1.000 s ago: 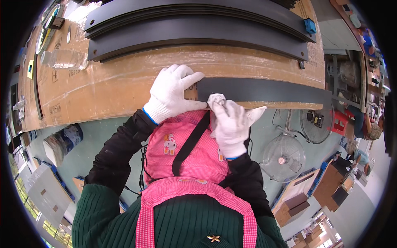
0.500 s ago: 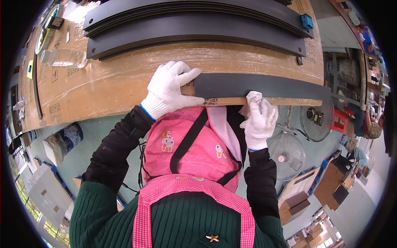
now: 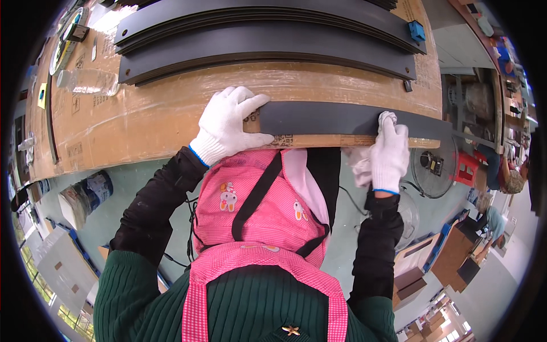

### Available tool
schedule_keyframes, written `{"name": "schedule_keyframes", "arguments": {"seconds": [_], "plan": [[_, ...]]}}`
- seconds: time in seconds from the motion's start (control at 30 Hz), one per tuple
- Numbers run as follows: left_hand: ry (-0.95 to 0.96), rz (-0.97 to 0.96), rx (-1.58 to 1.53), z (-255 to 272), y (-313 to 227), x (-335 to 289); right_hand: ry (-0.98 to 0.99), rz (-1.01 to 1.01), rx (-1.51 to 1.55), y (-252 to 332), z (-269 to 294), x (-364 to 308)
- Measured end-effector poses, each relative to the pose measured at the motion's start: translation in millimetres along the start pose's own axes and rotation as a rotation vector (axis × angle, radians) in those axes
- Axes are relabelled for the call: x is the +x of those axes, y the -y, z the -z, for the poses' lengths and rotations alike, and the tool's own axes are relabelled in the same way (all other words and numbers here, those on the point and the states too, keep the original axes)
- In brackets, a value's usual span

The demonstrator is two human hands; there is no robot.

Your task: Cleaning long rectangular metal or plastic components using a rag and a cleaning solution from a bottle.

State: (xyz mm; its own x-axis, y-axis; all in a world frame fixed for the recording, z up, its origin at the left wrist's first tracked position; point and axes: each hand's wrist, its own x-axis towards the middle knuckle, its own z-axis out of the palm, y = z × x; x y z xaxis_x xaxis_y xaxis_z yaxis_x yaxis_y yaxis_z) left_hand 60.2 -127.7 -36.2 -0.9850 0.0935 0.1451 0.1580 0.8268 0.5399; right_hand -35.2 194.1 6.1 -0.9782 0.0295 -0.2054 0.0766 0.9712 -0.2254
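A long dark grey flat strip [image 3: 327, 118] lies along the near edge of the cardboard-covered table. White knitted gloves cover both hands. At the strip's left end, my left hand [image 3: 227, 122] rests on the cardboard, thumb and forefinger gripping the strip's two long edges. My right hand [image 3: 392, 151] is closed around a crumpled white cloth [image 3: 359, 162], whose bunched top presses on the strip right of its middle. Loose cloth hangs below the table edge, partly hidden by the hand.
Behind the strip lie stacked dark panels [image 3: 265, 48], with a small blue block [image 3: 416, 31] at their right end. A clear plastic bottle [image 3: 88, 81] lies to the left. Below the table on the right stand a fan [image 3: 434, 165] and a red stool [image 3: 468, 169]. Another person [image 3: 494, 223] is farther off.
My right hand has slid rightward along the strip with the cloth. My left hand keeps its place at the strip's left end. The whole view has shifted slightly.
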Motion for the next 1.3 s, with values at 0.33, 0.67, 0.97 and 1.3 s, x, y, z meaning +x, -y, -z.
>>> {"name": "schedule_keyframes", "arguments": {"seconds": [0.33,0.67,0.97,1.3], "plan": [[0.002,0.022,-0.023,4,-2,2,-0.018,0.539,-0.216,53,-14,-20],[-0.009,0.014,-0.046,2,-1,2,-0.168,0.556,-0.186,12,-13,-5],[-0.001,0.02,-0.063,4,3,-1,-0.118,0.588,-0.171,18,-11,-1],[-0.019,-0.026,-0.094,-4,5,-1,-0.14,0.89,-0.042,101,-59,-74]]}}
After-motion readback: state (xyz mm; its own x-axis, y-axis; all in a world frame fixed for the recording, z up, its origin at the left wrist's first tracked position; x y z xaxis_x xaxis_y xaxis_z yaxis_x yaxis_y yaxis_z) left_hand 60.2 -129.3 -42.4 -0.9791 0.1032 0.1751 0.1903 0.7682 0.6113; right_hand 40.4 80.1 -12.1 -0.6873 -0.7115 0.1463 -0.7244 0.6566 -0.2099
